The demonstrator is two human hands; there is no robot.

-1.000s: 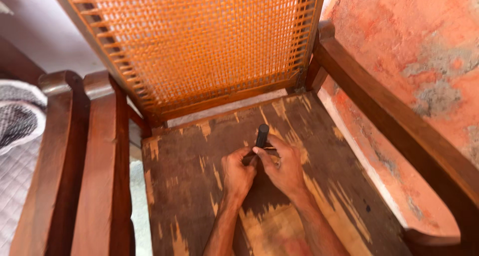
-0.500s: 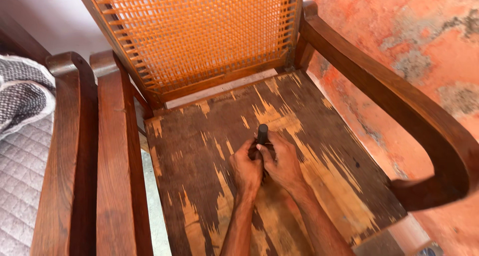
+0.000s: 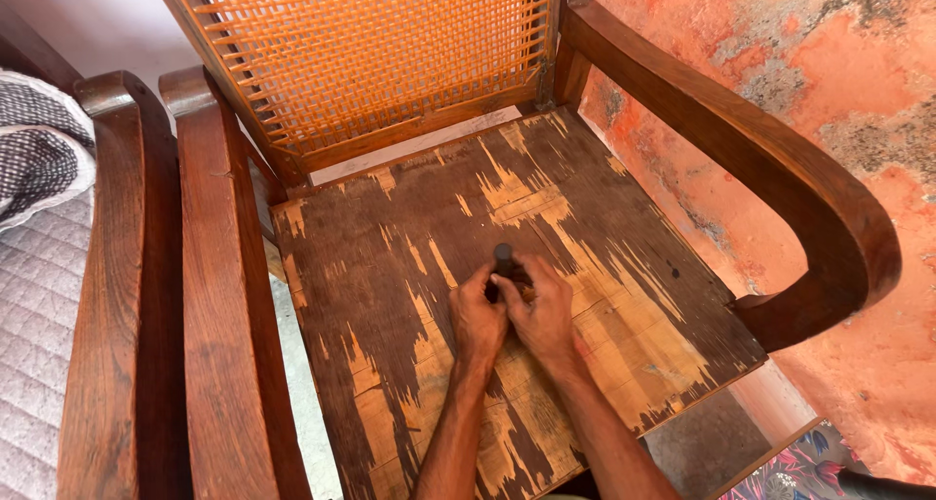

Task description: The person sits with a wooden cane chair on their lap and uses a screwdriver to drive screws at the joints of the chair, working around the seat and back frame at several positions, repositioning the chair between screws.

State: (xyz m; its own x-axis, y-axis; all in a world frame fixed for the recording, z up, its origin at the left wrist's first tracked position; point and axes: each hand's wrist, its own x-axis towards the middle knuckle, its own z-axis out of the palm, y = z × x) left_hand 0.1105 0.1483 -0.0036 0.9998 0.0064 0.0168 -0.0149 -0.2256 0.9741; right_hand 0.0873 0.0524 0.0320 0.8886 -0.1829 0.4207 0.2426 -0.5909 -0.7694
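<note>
While both hands stay pressed together, left hand (image 3: 478, 317) and right hand (image 3: 542, 310) keep their fingers closed around the dark tool (image 3: 503, 259) on the worn seat (image 3: 390, 295), barely shifted.

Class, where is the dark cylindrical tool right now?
In the head view, the dark cylindrical tool stands mid-seat on the worn wooden seat, gripped between the left hand and right hand.
</note>
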